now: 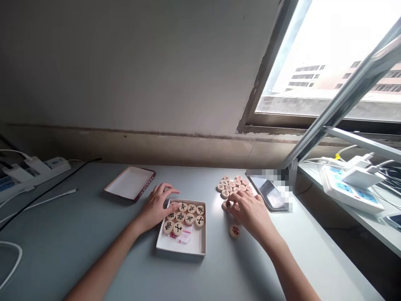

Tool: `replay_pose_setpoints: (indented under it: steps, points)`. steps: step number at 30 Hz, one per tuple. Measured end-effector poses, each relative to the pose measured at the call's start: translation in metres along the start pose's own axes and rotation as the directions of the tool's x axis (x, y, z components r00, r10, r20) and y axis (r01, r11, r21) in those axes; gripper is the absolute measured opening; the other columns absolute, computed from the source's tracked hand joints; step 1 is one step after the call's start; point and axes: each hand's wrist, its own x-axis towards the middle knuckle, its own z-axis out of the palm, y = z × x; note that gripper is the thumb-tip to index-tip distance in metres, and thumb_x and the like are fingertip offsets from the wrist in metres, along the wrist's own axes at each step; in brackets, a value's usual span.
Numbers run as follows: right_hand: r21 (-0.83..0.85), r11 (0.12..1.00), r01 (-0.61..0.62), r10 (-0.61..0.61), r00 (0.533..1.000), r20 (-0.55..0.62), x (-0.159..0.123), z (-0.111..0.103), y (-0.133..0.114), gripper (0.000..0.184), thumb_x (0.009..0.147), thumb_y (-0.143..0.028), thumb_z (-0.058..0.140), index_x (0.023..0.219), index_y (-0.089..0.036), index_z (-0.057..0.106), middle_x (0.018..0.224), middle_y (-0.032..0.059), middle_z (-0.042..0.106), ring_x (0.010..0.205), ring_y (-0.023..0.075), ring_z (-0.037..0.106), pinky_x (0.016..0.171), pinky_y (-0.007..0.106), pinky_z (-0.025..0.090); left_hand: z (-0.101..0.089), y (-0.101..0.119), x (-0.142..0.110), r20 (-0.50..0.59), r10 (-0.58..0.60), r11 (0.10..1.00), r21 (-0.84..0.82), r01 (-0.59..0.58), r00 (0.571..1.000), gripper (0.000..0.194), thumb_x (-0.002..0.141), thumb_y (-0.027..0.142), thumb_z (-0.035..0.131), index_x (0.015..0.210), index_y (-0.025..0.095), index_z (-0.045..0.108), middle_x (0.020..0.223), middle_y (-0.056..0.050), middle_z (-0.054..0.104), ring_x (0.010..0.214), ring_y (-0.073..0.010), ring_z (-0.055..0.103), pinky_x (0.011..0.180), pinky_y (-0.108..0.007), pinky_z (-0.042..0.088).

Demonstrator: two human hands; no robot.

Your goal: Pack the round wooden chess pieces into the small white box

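A shallow white box (198,246) on the table holds several round wooden Chinese chess pieces (180,216) with black characters, in rows, beside a crumpled clear plastic bag (185,235). My left hand (157,205) rests at the box's left rim with fingers spread, its thumb over the upper left pieces. To the right, my right hand (249,209) reaches down, fingers curled and closed on a black-marked Chinese chess piece (227,204). Its palm hides part of the neighbouring pieces. One red-marked piece (234,231) lies alone nearer me. Beyond the hand sits a cluster of pieces (232,184), mostly red-marked.
The box lid (127,182) lies inside up at the back left. A phone (271,192) is on the right behind my hand. Power strips (34,173) and cables stand at the far left, another power strip (351,188) at right behind a metal frame (326,113).
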Motion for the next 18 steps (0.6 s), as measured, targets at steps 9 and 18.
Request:
replay_pose_setpoints:
  steps: [9,18]
  points:
    - [0.416,0.893,0.171,-0.228,0.969,0.091,0.005,-0.025,-0.051,0.020,0.082,-0.047,0.055,0.090,-0.029,0.059,0.096,0.0005,0.060,0.091,0.0205,0.050,0.078,0.034,0.032,-0.012,0.007,-0.013,0.267,0.097,0.978,-0.202,-0.043,0.959,0.080,0.060,0.044,0.074,0.131,0.031,0.040,0.138,-0.006,0.033,0.128,-0.0278,0.030,0.106,-0.040,0.030]
    - [0.216,0.924,0.316,-0.304,0.949,-0.085,-0.015,-0.001,-0.089,0.019,0.079,-0.033,0.062,0.095,-0.024,0.055,0.100,0.0040,0.059,0.090,0.0221,0.048,0.077,0.036,0.028,-0.006,0.004,-0.013,0.223,0.128,0.979,-0.185,-0.087,0.966,0.057,0.077,0.051,0.056,0.128,0.030,0.042,0.132,-0.004,0.039,0.126,-0.0230,0.032,0.104,-0.033,0.029]
